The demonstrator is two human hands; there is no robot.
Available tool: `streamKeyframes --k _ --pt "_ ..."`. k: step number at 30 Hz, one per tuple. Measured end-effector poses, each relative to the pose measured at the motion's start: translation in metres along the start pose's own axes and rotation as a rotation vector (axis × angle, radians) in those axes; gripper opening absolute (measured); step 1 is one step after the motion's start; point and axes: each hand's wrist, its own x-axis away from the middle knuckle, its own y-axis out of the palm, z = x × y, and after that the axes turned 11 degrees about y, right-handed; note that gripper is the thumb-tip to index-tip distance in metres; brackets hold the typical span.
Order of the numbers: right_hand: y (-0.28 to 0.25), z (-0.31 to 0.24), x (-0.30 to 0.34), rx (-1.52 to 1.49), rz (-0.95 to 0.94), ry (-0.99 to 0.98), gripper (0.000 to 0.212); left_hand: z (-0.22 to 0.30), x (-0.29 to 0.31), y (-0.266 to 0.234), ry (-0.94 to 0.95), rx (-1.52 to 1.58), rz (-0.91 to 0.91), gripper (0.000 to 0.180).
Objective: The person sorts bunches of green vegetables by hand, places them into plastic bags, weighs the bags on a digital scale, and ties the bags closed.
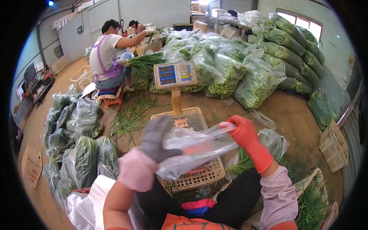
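My right hand [245, 134], in a red rubber glove, is closed on the gathered edge of a clear plastic bag [191, 147]. The bag stretches leftward across the front of a scale and looks limp, with no contents visible. My left hand [156, 140], in a grey glove, is blurred at the bag's left end, its thumb spread away from its fingers. Whether it touches the plastic, I cannot tell. Beneath the bag is a slatted plastic crate [214, 172] on the scale, whose display [175, 74] stands on a post beyond my hands.
Bagged green stalks [85, 159] lie in a heap on the left. White plastic bags [90, 203] sit by my left forearm. Loose green stalks [312, 207] lie at lower right, near a tan crate [333, 147]. Large filled bags [226, 76] are piled behind; a co-worker [107, 57] sits far left.
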Motion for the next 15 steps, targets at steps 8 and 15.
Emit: streamKeyframes --k 8,15 --pt "-0.033 0.024 -0.052 1.099 0.246 -0.29 0.004 -0.053 -0.075 0.016 -0.078 -0.579 0.025 0.004" --pt "-0.144 -0.037 -0.072 0.23 1.009 -0.674 0.036 -0.065 -0.082 -0.075 0.256 -0.437 0.908 0.03"
